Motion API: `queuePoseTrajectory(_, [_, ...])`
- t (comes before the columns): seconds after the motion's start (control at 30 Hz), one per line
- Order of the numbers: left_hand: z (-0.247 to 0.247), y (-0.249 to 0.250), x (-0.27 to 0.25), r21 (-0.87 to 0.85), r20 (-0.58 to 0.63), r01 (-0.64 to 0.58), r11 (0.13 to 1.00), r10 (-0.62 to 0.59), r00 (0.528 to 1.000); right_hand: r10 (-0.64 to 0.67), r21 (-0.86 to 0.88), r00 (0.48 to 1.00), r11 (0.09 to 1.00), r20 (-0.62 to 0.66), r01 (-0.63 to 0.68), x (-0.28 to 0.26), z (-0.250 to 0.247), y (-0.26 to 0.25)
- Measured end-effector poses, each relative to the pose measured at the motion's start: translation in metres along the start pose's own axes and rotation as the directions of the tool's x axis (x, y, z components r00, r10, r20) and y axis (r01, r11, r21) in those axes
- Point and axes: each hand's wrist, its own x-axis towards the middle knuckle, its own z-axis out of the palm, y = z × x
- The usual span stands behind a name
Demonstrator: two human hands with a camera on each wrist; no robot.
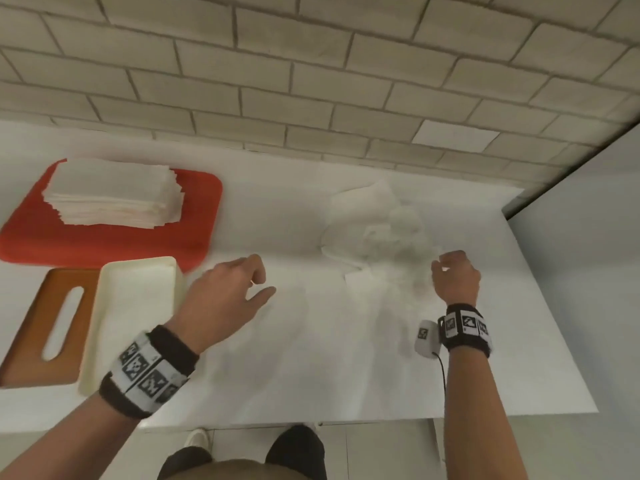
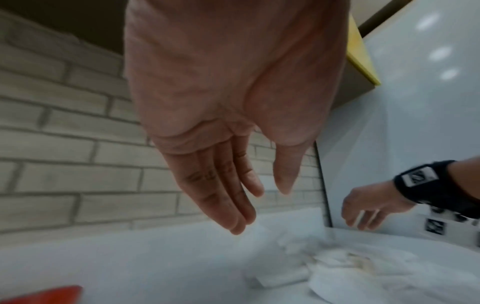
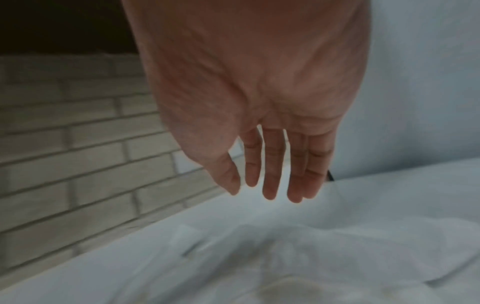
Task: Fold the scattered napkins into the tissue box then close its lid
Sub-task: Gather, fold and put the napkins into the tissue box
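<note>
A loose heap of white napkins (image 1: 377, 233) lies on the white counter at the middle right, seen also as napkins (image 2: 337, 273) and napkins (image 3: 272, 257). The cream tissue box (image 1: 135, 313) stands open at the near left, with its brown slotted lid (image 1: 52, 323) lying beside it. My left hand (image 1: 242, 289) hovers between box and heap, fingers relaxed and empty; in the wrist view the left hand (image 2: 239, 195) shows straight fingers. My right hand (image 1: 453, 275) hangs just right of the heap, empty, and the right hand (image 3: 272, 179) has its fingers extended above the napkins.
A red tray (image 1: 194, 216) at the back left bears a neat stack of folded napkins (image 1: 114, 192). A brick wall (image 1: 311, 81) backs the counter. The counter's front edge (image 1: 346, 419) is near my legs, and its right edge meets a grey panel (image 1: 588, 271).
</note>
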Motion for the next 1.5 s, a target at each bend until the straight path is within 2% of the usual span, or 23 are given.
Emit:
queuePoseTrajectory(0.1, [0.073, 0.055, 0.051, -0.004, 0.104, 0.089, 0.996, -0.088, 0.991, 0.039, 0.008, 0.992, 0.999, 0.122, -0.040, 0.059, 0.001, 0.033])
queuePoseTrajectory(0.2, [0.146, 0.096, 0.098, -0.059, 0.206, 0.223, 0.973, -0.207, 0.956, 0.037, -0.014, 0.963, 0.999, 0.269, -0.035, 0.086, 0.017, 0.048])
queuePoseTrajectory(0.3, [0.200, 0.121, 0.127, -0.030, 0.244, 0.295, 0.955, -0.279, 0.929, 0.027, -0.111, 0.951, 0.994, 0.309, 0.008, 0.101, 0.028, 0.059])
queuePoseTrajectory(0.4, [0.229, 0.129, 0.141, -0.131, 0.193, 0.328, 0.936, -0.300, 0.934, -0.045, -0.002, 0.965, 0.999, 0.257, 0.047, 0.102, 0.029, 0.065])
queuePoseTrajectory(0.5, [0.230, 0.129, 0.142, -0.403, 0.140, 0.322, 0.857, -0.290, 0.947, -0.110, -0.027, 0.963, 0.992, 0.247, 0.121, 0.108, 0.026, 0.066])
queuePoseTrajectory(0.6, [0.218, 0.127, 0.131, -0.617, 0.059, 0.332, 0.714, -0.379, 0.924, -0.159, -0.067, 0.912, 0.978, 0.379, 0.199, 0.121, 0.027, 0.058])
queuePoseTrajectory(0.63, [0.213, 0.127, 0.128, -0.645, 0.026, 0.326, 0.691, -0.407, 0.913, -0.172, -0.055, 0.895, 0.975, 0.412, 0.213, 0.128, 0.029, 0.058])
queuePoseTrajectory(0.67, [0.208, 0.125, 0.125, -0.654, -0.012, 0.314, 0.688, -0.425, 0.905, -0.201, -0.020, 0.887, 0.973, 0.416, 0.230, 0.133, 0.031, 0.058])
queuePoseTrajectory(0.73, [0.196, 0.121, 0.119, -0.643, -0.092, 0.277, 0.714, -0.430, 0.898, -0.237, 0.084, 0.908, 0.971, 0.345, 0.222, 0.138, 0.027, 0.057])
queuePoseTrajectory(0.8, [0.181, 0.113, 0.114, -0.638, -0.164, 0.236, 0.733, -0.428, 0.889, -0.250, 0.238, 0.935, 0.952, 0.253, 0.191, 0.136, 0.013, 0.055])
queuePoseTrajectory(0.87, [0.165, 0.107, 0.107, -0.624, -0.202, 0.200, 0.756, -0.403, 0.893, -0.292, 0.345, 0.932, 0.915, 0.213, 0.208, 0.127, -0.009, 0.052])
queuePoseTrajectory(0.97, [0.145, 0.093, 0.100, -0.572, -0.231, 0.202, 0.795, -0.393, 0.890, -0.373, 0.338, 0.855, 0.907, 0.360, 0.253, 0.127, -0.022, 0.042])
queuePoseTrajectory(1.07, [0.131, 0.088, 0.091, -0.565, -0.244, 0.203, 0.800, -0.396, 0.885, -0.299, 0.207, 0.779, 0.953, 0.552, 0.219, 0.126, -0.014, 0.044])
queuePoseTrajectory(1.1, [0.127, 0.089, 0.089, -0.570, -0.248, 0.199, 0.798, -0.397, 0.884, -0.280, 0.173, 0.767, 0.960, 0.578, 0.221, 0.125, -0.009, 0.048])
queuePoseTrajectory(1.17, [0.118, 0.092, 0.087, -0.568, -0.258, 0.183, 0.802, -0.385, 0.886, -0.281, 0.176, 0.787, 0.959, 0.549, 0.220, 0.123, -0.008, 0.053])
queuePoseTrajectory(1.23, [0.107, 0.093, 0.087, -0.538, -0.269, 0.178, 0.824, -0.368, 0.890, -0.315, 0.256, 0.811, 0.943, 0.492, 0.211, 0.118, -0.030, 0.044])
queuePoseTrajectory(1.27, [0.102, 0.094, 0.087, -0.496, -0.277, 0.189, 0.847, -0.360, 0.891, -0.362, 0.306, 0.784, 0.924, 0.504, 0.230, 0.116, -0.044, 0.037])
queuePoseTrajectory(1.3, [0.096, 0.094, 0.088, -0.448, -0.280, 0.204, 0.871, -0.353, 0.893, -0.420, 0.350, 0.720, 0.901, 0.552, 0.256, 0.115, -0.059, 0.030])
queuePoseTrajectory(1.37, [0.086, 0.094, 0.090, -0.400, -0.292, 0.198, 0.895, -0.329, 0.898, -0.503, 0.386, 0.554, 0.864, 0.663, 0.323, 0.112, -0.083, 0.009])
queuePoseTrajectory(1.4, [0.083, 0.095, 0.092, -0.399, -0.297, 0.186, 0.898, -0.319, 0.900, -0.518, 0.377, 0.490, 0.852, 0.701, 0.362, 0.113, -0.087, -0.002])
queuePoseTrajectory(1.47, [0.077, 0.098, 0.096, -0.391, -0.311, 0.167, 0.905, -0.301, 0.902, -0.518, 0.310, 0.409, 0.824, 0.751, 0.474, 0.119, -0.078, -0.018])
queuePoseTrajectory(1.5, [0.076, 0.099, 0.098, -0.392, -0.314, 0.157, 0.907, -0.292, 0.903, -0.510, 0.267, 0.385, 0.804, 0.770, 0.532, 0.124, -0.065, -0.023])
